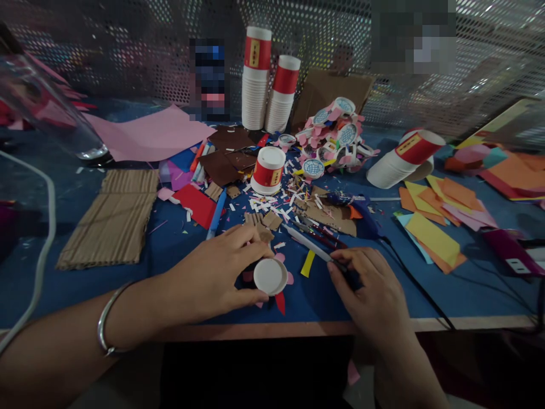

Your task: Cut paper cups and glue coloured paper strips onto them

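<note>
By the tabletop's front edge (298, 329), the left hand (217, 272) pinches a petalled cup base (271, 276), and the right hand (372, 284) grips a pale tool (307, 242). The step looks like readying the tool; the next move probably calls for keeping the base steady.

Lighting is dim, and the edges look stretched.

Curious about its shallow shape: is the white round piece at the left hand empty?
Empty: inside its raised rim, the white round piece shows bare white.
</note>
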A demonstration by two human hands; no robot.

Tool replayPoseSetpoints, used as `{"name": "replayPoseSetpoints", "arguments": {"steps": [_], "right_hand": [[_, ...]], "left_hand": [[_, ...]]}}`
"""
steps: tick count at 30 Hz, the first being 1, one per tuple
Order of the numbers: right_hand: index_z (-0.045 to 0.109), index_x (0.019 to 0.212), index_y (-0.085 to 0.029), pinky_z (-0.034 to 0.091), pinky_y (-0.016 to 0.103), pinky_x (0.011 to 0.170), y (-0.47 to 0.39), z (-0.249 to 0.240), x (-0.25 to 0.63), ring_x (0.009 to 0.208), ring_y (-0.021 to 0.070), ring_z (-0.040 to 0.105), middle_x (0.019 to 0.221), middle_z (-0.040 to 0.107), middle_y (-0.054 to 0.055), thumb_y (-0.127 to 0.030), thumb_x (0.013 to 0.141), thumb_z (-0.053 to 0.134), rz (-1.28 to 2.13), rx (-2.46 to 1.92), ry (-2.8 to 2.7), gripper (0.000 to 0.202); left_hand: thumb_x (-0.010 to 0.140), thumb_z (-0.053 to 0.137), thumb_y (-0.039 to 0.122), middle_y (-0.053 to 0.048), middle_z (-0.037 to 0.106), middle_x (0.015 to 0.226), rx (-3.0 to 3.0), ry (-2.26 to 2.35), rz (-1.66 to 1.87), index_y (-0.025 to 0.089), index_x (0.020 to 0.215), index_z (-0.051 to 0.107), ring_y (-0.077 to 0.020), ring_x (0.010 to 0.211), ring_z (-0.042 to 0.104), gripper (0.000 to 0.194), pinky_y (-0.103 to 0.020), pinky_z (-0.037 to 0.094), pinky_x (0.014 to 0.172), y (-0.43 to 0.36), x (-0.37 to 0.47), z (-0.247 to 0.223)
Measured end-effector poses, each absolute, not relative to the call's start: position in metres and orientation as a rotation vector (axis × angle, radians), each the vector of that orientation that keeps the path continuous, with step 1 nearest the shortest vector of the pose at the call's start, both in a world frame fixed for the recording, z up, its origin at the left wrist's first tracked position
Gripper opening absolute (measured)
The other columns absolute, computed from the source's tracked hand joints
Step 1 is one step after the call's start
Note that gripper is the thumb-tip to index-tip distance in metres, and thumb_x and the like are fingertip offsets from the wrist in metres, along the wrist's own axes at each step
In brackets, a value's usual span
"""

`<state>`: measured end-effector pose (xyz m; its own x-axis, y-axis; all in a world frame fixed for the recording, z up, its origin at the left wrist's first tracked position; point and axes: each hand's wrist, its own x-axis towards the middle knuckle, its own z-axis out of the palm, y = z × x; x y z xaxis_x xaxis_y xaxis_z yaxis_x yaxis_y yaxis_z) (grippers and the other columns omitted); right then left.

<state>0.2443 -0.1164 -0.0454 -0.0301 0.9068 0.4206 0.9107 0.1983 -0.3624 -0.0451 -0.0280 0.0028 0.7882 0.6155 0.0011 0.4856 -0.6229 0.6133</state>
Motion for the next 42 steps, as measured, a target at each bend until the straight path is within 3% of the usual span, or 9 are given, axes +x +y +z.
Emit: {"name": "replayPoseSetpoints", "arguments": {"steps": [6, 11, 25, 30, 34, 39, 42], "right_hand": [[0.064, 0.098, -0.023, 0.051, 0.040, 0.082, -0.117, -0.043, 0.246, 0.085, 0.0227, 0.065, 0.092, 0.069, 0.004, -0.025, 0.102, 0.062, -0.044, -1.684, -1.903, 0.005], [0.064, 0.102, -0.023, 0.050, 0.047, 0.090, -0.116, -0.045, 0.246, 0.094, 0.0276, 0.067, 0.099, 0.072, 0.007, -0.031, 0.102, 0.062, -0.021, -1.689, -1.955, 0.008], [0.070, 0.100, -0.024, 0.054, 0.033, 0.076, -0.124, -0.038, 0.240, 0.080, 0.0186, 0.068, 0.091, 0.072, 0.003, -0.027, 0.102, 0.064, -0.074, -1.694, -1.713, 0.007], [0.076, 0.098, -0.025, 0.055, 0.032, 0.070, -0.129, -0.036, 0.240, 0.074, 0.0189, 0.071, 0.085, 0.075, 0.002, -0.035, 0.100, 0.069, 0.006, -1.737, -1.553, 0.013], [0.078, 0.097, -0.024, 0.054, 0.030, 0.061, -0.132, -0.035, 0.235, 0.062, 0.0164, 0.069, 0.078, 0.075, 0.000, -0.042, 0.097, 0.073, 0.097, -1.803, -1.333, 0.019], [0.079, 0.093, -0.022, 0.053, 0.025, 0.058, -0.134, -0.033, 0.216, 0.061, 0.0118, 0.066, 0.079, 0.073, -0.001, -0.038, 0.094, 0.079, 0.105, -1.629, -1.177, 0.016], [0.079, 0.092, -0.022, 0.052, 0.022, 0.056, -0.132, -0.033, 0.209, 0.060, 0.0097, 0.065, 0.080, 0.073, -0.002, -0.034, 0.094, 0.079, 0.143, -1.583, -1.191, 0.011]], "left_hand": [[0.085, 0.085, 0.041, -0.008, 0.064, 0.121, 2.423, 0.805, 0.263, 0.024, 0.130, 0.070, -0.0299, 0.115, 0.065, 0.050, -0.044, 0.054, 0.097, -0.027, -0.045, 0.001], [0.084, 0.086, 0.044, -0.008, 0.067, 0.121, 2.423, 0.806, 0.289, 0.024, 0.127, 0.070, -0.0290, 0.114, 0.067, 0.050, -0.041, 0.054, 0.095, -0.027, -0.045, 0.000], [0.085, 0.085, 0.046, -0.008, 0.070, 0.127, 2.435, 0.750, 0.352, 0.022, 0.125, 0.067, -0.0285, 0.119, 0.066, 0.050, -0.041, 0.053, 0.099, -0.027, -0.047, -0.004], [0.082, 0.088, 0.044, -0.008, 0.071, 0.128, 2.391, 0.773, 0.324, 0.023, 0.124, 0.067, -0.0303, 0.125, 0.064, 0.051, -0.043, 0.052, 0.102, -0.026, -0.045, -0.004], [0.085, 0.085, 0.052, -0.008, 0.071, 0.122, 2.377, 0.783, 0.425, 0.022, 0.123, 0.068, -0.0269, 0.115, 0.067, 0.052, -0.038, 0.056, 0.096, -0.027, -0.044, 0.000], [0.096, 0.075, 0.026, -0.007, 0.069, 0.114, 2.551, 0.720, 0.618, 0.022, 0.127, 0.069, -0.0224, 0.108, 0.066, 0.031, -0.036, 0.054, 0.099, -0.030, -0.046, 0.002], [0.094, 0.076, 0.025, -0.006, 0.067, 0.110, 2.546, 0.677, 0.605, 0.020, 0.118, 0.071, -0.0211, 0.103, 0.066, 0.025, -0.033, 0.055, 0.096, -0.029, -0.047, 0.000]]}}
